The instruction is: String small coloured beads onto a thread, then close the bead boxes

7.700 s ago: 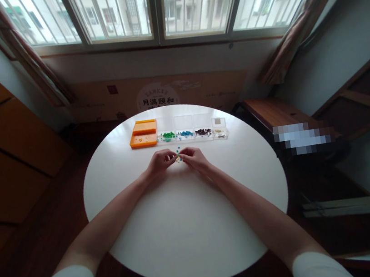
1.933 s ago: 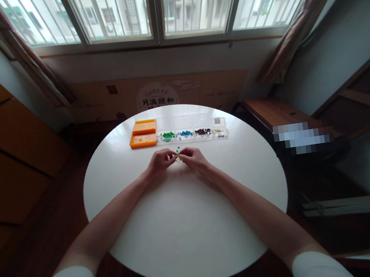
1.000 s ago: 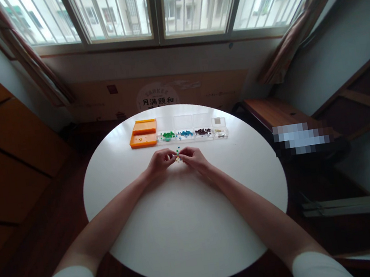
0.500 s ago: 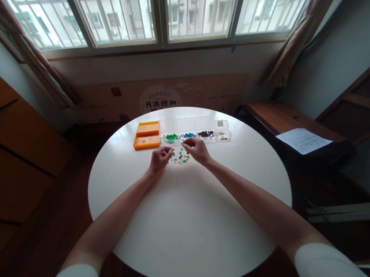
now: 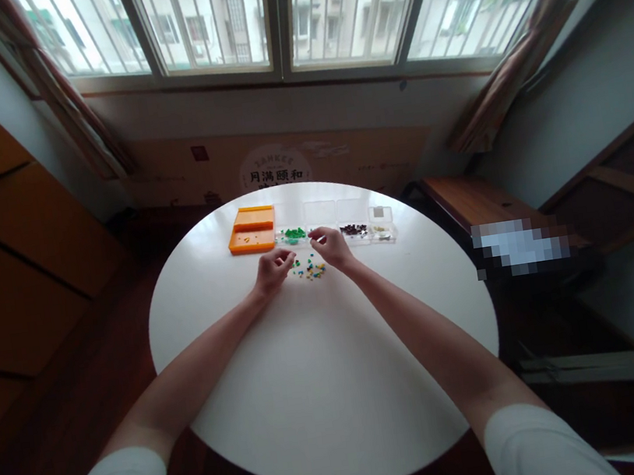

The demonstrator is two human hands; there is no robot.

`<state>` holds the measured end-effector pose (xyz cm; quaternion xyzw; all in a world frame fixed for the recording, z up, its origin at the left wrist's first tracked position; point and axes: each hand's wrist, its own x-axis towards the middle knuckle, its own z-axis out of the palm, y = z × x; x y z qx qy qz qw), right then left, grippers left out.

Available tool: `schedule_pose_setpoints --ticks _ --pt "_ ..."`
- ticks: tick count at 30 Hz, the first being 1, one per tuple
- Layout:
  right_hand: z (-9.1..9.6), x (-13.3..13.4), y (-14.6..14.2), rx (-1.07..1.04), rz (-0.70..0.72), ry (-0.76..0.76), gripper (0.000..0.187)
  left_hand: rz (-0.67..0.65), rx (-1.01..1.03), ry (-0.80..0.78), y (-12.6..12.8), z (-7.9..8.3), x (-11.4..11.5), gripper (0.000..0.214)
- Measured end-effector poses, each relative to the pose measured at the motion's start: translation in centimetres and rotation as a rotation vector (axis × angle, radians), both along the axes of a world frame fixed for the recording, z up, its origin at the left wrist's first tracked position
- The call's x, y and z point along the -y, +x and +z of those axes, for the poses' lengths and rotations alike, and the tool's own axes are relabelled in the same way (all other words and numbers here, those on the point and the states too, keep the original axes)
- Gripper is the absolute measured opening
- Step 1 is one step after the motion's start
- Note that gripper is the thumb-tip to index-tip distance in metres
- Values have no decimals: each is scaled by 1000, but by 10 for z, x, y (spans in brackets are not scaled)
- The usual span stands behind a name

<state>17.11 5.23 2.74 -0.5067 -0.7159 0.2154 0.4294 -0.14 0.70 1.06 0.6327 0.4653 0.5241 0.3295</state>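
A loose scatter of tiny coloured pieces (image 5: pixel 315 271), yellow, blue and green, lies on the white round table (image 5: pixel 325 378) between my hands. My left hand (image 5: pixel 272 270) rests at the left of the scatter, thumb and fingertips pinched together; anything between them is too small to name. My right hand (image 5: pixel 332 249) is pinched too, held over the near edge of the clear boxes, and hides the blue pieces' box. Just left of its fingertips are green pieces (image 5: pixel 294 234) in an open clear box. Whether it holds a piece cannot be made out.
An open orange box (image 5: pixel 252 240) with a few orange bits stands left of the clear boxes. Dark pieces (image 5: pixel 354 229) fill another compartment, and a small lidded box (image 5: pixel 382 227) ends the row. A wooden bench (image 5: pixel 453 199) stands beyond the table at right.
My right hand has moved slightly away from me, from the scattered pieces up over the clear boxes, now covering the blue ones. My left hand stays nearly where it was.
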Motion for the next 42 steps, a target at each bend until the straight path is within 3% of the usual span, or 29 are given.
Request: schedule_pose_setpoints --ticks 7,10,15,24,28,42 --pt "-23 35 6 202 92 121 21 108 90 -30 -4 -10 -10 24" --pt "-21 47 1 395 96 188 27 92 99 -24 -4 -9 -10 24" --pt "-14 55 -5 592 118 116 34 53 100 -22 -3 -6 -7 24" --pt "-25 46 0 364 -6 115 19 42 80 -27 -3 -2 -5 23" --pt "-28 43 1 296 2 129 14 38 71 -23 -3 0 -4 24" --pt "-22 51 -2 346 21 179 13 19 54 -9 -5 -3 -4 26"
